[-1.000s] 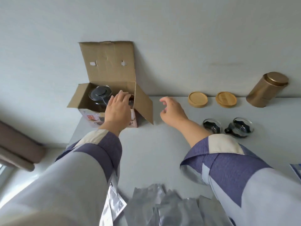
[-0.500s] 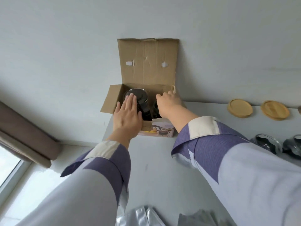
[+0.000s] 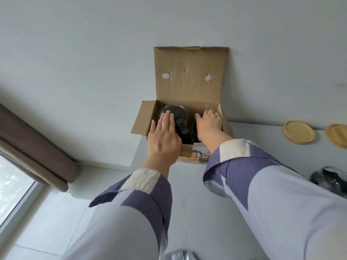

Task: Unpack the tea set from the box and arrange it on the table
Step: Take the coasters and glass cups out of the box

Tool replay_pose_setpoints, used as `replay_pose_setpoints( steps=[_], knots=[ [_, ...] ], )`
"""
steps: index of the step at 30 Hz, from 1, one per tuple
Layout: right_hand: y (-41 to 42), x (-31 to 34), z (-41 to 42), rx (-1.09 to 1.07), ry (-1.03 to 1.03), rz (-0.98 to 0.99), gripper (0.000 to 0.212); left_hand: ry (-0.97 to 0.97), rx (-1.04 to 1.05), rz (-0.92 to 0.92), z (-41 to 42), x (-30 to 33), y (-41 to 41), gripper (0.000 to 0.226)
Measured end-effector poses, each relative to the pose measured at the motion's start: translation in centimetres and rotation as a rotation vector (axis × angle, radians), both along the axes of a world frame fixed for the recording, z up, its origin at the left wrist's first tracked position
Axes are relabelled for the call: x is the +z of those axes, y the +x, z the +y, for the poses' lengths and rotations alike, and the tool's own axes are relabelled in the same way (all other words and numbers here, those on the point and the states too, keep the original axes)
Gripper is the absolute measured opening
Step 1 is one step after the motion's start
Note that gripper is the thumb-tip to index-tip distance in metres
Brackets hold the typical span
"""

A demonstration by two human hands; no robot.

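- Head view shows me the white table [image 3: 187, 212] with the cardboard box [image 3: 189, 74] at its far edge against the wall, lid flap standing up. A second ago the box sat off to my left; now it is centred, and both my hands have come into it, so I judge the unpacking is in its reach-in step.
- The teapot [image 3: 178, 114] stands in the left part of the box, dark lid up, not yet lifted out.
- Beside it, a dark cup [image 3: 194, 129] shows in the right part, mostly hidden by my wrist.
- My left hand [image 3: 163, 139] lies flat, fingers straight, fingertips on or just over the teapot lid; it grips nothing. A second ago it rested at the box's near edge.
- My right hand [image 3: 209, 121] has crossed from the open table into the right part of the box, fingers curled downward; I cannot tell whether they hold anything yet.
- Two wooden coasters [image 3: 299, 132] lie by the wall at right, and a glass cup [image 3: 332, 178] sits at the right edge, already out.
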State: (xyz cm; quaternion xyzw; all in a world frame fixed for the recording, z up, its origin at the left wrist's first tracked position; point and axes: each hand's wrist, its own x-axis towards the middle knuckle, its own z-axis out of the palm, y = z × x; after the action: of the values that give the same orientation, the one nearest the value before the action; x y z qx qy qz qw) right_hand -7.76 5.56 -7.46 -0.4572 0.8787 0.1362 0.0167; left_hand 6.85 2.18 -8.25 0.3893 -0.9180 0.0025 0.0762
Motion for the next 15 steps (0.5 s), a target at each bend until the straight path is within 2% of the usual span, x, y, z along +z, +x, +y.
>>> replay_pose_setpoints(
  steps=[3,8,12,15],
  knots=[
    [0.4,1.2,0.6,0.032,-0.052,-0.061,0.072,0.006,-0.001,-0.007,0.0,0.1,0.0,0.062],
    [-0.4,3.5,1.8,0.062,-0.265,-0.208,0.078,0.014,-0.002,-0.020,0.2,0.3,0.0,0.061],
    [-1.1,4.4,3.0,0.058,-0.470,-0.424,0.083,0.014,-0.001,-0.026,0.3,0.5,0.0,0.061],
    [-1.4,4.5,4.4,-0.030,-0.680,-0.641,0.085,0.008,-0.003,-0.036,0.4,0.5,0.0,0.061]
  ],
)
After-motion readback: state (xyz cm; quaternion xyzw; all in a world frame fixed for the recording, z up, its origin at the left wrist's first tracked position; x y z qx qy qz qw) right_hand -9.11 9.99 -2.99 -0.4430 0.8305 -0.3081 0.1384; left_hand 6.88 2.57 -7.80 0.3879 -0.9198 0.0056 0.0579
